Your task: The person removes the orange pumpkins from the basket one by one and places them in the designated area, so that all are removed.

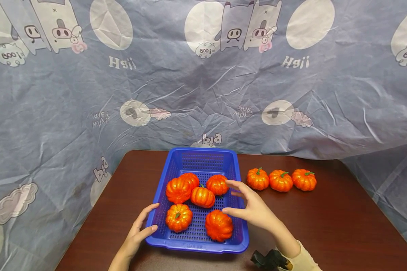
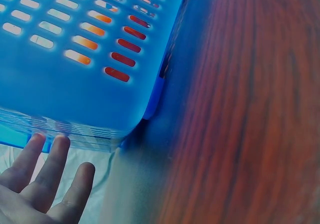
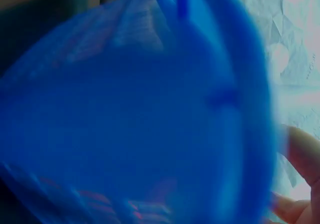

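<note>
A blue plastic basket [image 1: 190,246] with slotted walls holds several shiny orange pumpkins [image 1: 202,197], some lying tilted. My left hand [image 1: 133,235] is at its left side, thumb and fingertips right at the rim. In the left wrist view, the fingers [image 2: 52,171] are nearly straight beside the basket wall [image 2: 60,88]. Over the right rim reaches my right hand [image 1: 256,209], fingers spread and loosely bent. Its thumb lies close to the front-right pumpkin [image 1: 219,226], its fingertips near the one behind [image 1: 217,184]. The blurred basket [image 3: 125,119] fills most of the right wrist view.
Three more pumpkins [image 1: 280,180] with green stems stand in a row on the brown table [image 1: 325,226], right of the basket. A grey printed cloth [image 1: 203,86] hangs behind and at the sides. A dark device [image 1: 269,259] is at my right wrist.
</note>
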The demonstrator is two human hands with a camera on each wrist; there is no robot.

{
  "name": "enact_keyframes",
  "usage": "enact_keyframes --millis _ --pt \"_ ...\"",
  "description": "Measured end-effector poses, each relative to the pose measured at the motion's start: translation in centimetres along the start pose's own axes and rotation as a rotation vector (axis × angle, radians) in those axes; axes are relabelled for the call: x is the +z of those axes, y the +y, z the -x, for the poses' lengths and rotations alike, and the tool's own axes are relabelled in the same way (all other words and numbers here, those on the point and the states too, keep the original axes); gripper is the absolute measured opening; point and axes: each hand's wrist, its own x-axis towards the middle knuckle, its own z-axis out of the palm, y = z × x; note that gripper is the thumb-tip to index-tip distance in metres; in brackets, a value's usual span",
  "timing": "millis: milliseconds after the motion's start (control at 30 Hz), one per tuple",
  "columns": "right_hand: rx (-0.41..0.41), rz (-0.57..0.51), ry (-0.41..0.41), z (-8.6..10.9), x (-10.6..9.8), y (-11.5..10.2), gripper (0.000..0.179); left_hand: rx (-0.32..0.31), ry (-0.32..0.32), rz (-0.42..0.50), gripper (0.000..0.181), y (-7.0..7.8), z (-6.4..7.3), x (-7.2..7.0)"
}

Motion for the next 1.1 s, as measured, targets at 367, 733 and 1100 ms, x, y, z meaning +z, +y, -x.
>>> enact_keyframes --millis 367,733,1100 --pt "0.009 0.093 -0.171 -0.1 2.5 0.3 0.074 0.001 0.011 -0.018 0.055 -0.1 0.0 0.0" --pt "0.085 0.282 -0.276 -0.7 2.8 0.0 0.071 0.0 0.017 -0.025 0.055 0.0 -0.1 0.0" --pt "0.06 0.336 -0.361 -0.9 2.9 0.2 0.067 0.001 0.021 -0.029 0.055 0.0 -0.1 0.0"
